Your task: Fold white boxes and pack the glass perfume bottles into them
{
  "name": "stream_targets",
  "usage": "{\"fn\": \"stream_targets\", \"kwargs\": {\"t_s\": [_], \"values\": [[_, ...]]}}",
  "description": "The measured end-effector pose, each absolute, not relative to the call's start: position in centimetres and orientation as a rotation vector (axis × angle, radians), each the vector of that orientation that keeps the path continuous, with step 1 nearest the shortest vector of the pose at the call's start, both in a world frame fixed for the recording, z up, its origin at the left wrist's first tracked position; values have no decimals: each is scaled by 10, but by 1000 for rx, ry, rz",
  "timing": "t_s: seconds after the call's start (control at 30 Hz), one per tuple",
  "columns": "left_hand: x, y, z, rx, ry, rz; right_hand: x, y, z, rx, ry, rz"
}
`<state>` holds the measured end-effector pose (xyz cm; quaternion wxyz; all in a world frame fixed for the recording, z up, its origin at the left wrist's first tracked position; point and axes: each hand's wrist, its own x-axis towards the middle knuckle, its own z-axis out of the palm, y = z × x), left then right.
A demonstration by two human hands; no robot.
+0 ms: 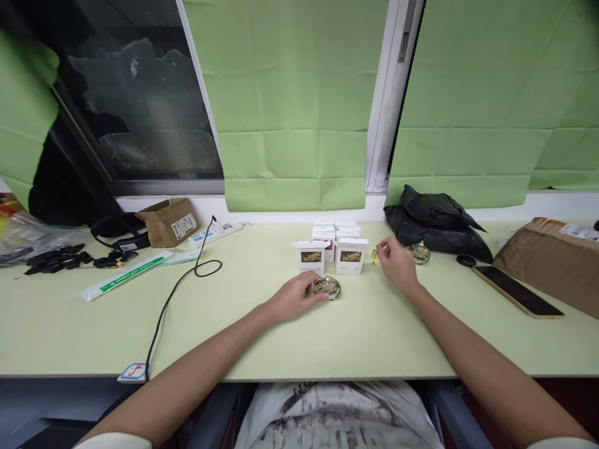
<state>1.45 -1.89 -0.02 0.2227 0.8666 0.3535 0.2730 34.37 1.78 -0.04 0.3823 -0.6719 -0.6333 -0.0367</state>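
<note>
My left hand [296, 297] is closed around the left side of a round, shiny silver-and-gold object [327, 287], shaped like a pocket watch, lying on the table. Farther right, my right hand [397, 262] pinches at a small gold-coloured piece [374, 254] just over the tabletop; its exact kind is too small to tell. Just behind the round object stand a white box with its top flaps up [311, 257] and a closed white box [350, 257], both with gold pictures. A second round silver-and-gold object [419, 253] lies behind my right hand.
More small white boxes [322, 226] stand behind. To the right are a black plastic bag [435, 224], a black disc [466, 260], a phone [517, 292] and a brown package [552, 262]. A black cable [173, 293], power strip [218, 233] and cardboard box [168, 223] lie left.
</note>
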Motion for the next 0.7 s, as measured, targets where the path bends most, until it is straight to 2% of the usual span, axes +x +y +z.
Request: {"fn": "stream_targets", "kwargs": {"t_s": [0.23,0.7], "values": [[14,-19,0,2388,988,744,347,26,-11,-2081,-1804,-65],[15,-19,0,2390,987,740,340,23,-13,-2129,-1916,18]]}}
